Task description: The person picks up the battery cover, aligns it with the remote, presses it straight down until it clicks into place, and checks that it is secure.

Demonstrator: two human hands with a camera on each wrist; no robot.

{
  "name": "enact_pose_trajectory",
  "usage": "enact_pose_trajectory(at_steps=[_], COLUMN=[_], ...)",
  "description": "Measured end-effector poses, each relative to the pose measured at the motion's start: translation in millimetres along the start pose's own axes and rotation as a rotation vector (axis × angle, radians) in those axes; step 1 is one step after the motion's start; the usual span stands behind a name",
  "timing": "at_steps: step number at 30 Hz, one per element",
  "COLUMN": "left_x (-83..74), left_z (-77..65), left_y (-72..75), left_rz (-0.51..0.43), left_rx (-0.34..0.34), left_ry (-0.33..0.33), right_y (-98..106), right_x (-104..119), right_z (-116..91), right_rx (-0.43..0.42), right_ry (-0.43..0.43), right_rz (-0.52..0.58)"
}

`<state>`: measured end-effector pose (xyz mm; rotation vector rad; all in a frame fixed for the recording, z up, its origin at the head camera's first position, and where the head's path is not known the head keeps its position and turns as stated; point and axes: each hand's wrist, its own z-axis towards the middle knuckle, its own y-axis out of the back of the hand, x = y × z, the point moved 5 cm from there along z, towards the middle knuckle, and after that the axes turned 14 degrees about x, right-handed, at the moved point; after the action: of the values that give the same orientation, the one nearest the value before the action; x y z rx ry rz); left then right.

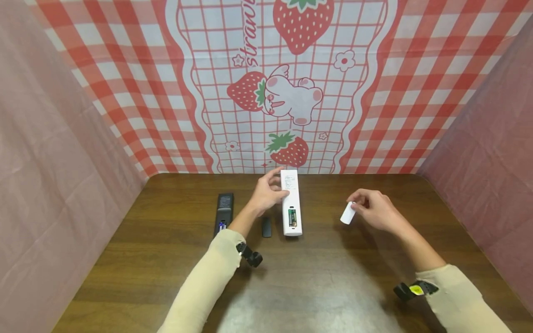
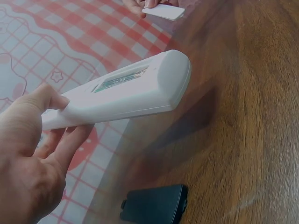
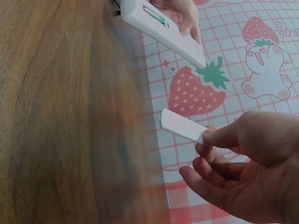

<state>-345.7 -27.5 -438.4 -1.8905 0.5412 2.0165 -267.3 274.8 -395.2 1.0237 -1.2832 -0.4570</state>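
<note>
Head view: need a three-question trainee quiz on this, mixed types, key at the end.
1. True or false: batteries show inside the white remote.
2. Which hand pinches the white cover?
3. Fill in: in the head view, the black cover lies between the white remote and the ____.

Key:
1. True.
2. The right hand.
3. Black remote.

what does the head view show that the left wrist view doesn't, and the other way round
Only the head view shows the black remote and the person's sleeves. Only the left wrist view shows the thin seam along the white remote's near side. Both show the left hand gripping that remote, the right hand holding the white cover, and the black cover on the table.
</note>
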Motion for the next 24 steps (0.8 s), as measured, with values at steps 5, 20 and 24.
enact_pose_trajectory(at_steps=[5,20,24], left_x=[-0.6,-1.0,0.6], left_z=[-4.4,-12.6,-13.6], left_y=[6.3,19.7,22.7], left_rz=[-0.004,-0.012,-0.007], left_rx=[-0.015,-0.026,-0.037], left_ry=[0.006,0.005,0.006], right_y=[-2.2,-5.0,-6.0], right_x=[2.6,12.4,16.2], right_z=[1.4,7.2,8.8], right_rx=[0.015,0.006,0.009], right_ry=[-0.007,0.022,0.028], right_rz=[0.013,0.02,0.023])
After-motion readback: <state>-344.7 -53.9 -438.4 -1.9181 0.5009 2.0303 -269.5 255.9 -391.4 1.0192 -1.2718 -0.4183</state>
